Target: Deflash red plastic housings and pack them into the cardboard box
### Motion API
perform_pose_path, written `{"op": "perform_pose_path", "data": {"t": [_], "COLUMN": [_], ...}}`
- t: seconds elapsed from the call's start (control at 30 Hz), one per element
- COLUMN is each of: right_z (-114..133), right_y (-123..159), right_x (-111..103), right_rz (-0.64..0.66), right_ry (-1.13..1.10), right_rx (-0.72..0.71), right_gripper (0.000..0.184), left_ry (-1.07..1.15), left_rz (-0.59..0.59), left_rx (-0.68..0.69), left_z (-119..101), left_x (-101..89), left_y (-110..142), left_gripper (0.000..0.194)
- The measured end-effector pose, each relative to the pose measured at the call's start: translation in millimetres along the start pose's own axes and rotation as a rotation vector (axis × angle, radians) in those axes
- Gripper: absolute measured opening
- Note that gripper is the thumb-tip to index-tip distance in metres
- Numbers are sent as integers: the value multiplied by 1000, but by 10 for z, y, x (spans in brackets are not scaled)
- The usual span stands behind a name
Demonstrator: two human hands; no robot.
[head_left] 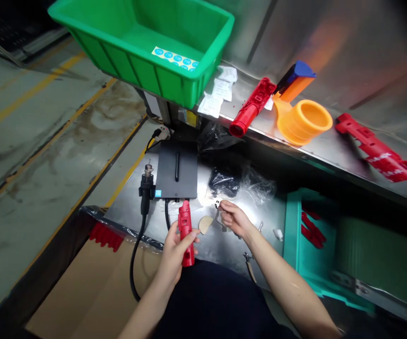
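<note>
My left hand (172, 258) is shut around a red plastic housing part (185, 234), held upright above the steel work surface (210, 249). My right hand (233, 219) pinches a small metal tool (219, 217) with its fingers, and a small white-and-black tip (217, 203) shows beyond them. Between my hands, a tan oval scrap (205, 224) lies on the steel or is held just above it. A black hot-air tool (146, 187) stands to the left of my left hand, its black cable (134, 256) trailing down.
A black flat stand (177, 169) and crumpled plastic bags (224, 181) lie ahead. Above, a steel shelf (330, 136) holds red housings, an orange cup and papers beside a green bin (143, 47). A teal crate (309, 235) stands right; a cardboard box (93, 287) sits left.
</note>
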State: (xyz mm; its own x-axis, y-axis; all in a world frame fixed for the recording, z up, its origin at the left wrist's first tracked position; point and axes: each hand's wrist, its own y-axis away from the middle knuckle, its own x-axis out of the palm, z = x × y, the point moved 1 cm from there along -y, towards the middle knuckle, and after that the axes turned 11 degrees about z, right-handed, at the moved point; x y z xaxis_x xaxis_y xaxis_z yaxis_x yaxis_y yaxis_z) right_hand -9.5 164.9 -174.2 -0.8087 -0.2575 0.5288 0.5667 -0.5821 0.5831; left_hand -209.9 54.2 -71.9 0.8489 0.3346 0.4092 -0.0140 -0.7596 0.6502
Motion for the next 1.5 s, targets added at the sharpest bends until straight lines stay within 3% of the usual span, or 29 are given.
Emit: {"op": "perform_pose_path", "data": {"t": [0.17,0.3,0.47,0.6,0.7,0.87,1.03,1.37,1.5], "right_z": [90,165,273,386,452,477,399,353,386], "right_y": [848,1320,1825,2217,2462,2848,3023,3073,3053], "right_x": [491,578,408,297,249,244,327,331,338], "right_rz": [243,289,149,-26,-66,-179,-112,-167,-164], "right_ry": [-138,-109,54,589,832,1016,1265,1218,1121], "right_rx": [-65,-168,-462,-852,-999,-1048,-1045,-986,-961], "right_gripper": [33,28,24,34,32,32,25,34,27], "left_ry": [37,98,132,120,80,3,-39,-139,-116], "left_rz": [167,294,404,427,439,380,427,465,502], "left_rx": [32,14,-41,-69,-52,28,97,124,111], "left_z": [-51,-13,136,243,296,363,423,430,420], "left_x": [457,822,1187,1470,1646,1831,1989,2094,2074], "left_y": [72,231,426,591,715,896,1016,1099,1084], "left_gripper": [59,45,48,54,50,34,33,37,32]}}
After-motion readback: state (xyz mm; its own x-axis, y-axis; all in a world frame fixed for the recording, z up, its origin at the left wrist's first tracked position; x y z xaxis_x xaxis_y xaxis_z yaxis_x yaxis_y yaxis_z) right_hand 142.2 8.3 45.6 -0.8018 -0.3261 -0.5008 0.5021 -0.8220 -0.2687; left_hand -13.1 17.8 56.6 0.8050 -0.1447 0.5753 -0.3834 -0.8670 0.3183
